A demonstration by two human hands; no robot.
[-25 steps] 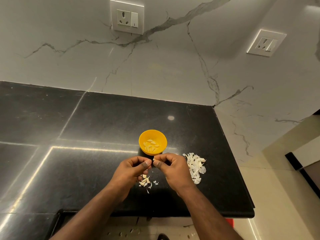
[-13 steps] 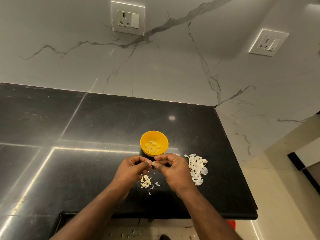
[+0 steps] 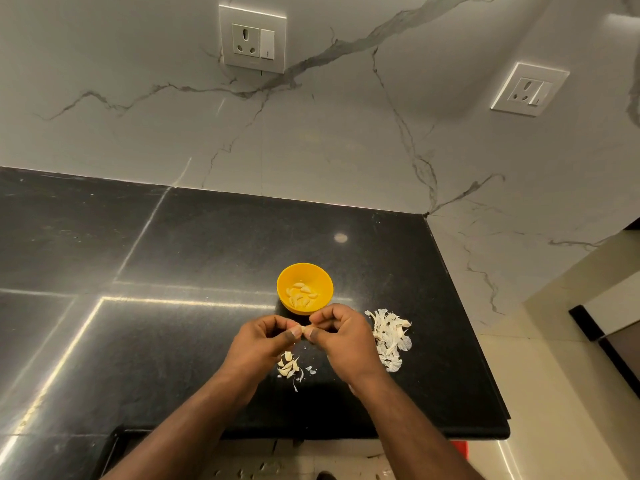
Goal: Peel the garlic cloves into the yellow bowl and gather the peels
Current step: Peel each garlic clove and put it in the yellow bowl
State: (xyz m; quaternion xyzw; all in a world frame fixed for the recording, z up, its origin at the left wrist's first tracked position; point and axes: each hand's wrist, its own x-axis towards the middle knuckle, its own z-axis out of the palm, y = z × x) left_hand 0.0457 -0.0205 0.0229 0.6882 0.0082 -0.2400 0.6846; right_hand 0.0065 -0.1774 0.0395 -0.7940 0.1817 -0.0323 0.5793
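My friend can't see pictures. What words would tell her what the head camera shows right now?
Two hands, left hand and right hand, pinch one garlic clove between them above a black counter. Just behind sits a yellow bowl holding peeled cloves. A pile of white peels lies to the right, and a few unpeeled cloves lie below the hands.

bowl [image 3: 304,287] on countertop [image 3: 173,244], peeled cloves [image 3: 302,294] in it | both hands just before bowl | peel pile [image 3: 390,337] right-front of bowl | unpeeled cloves [image 3: 288,365] before bowl, under hands
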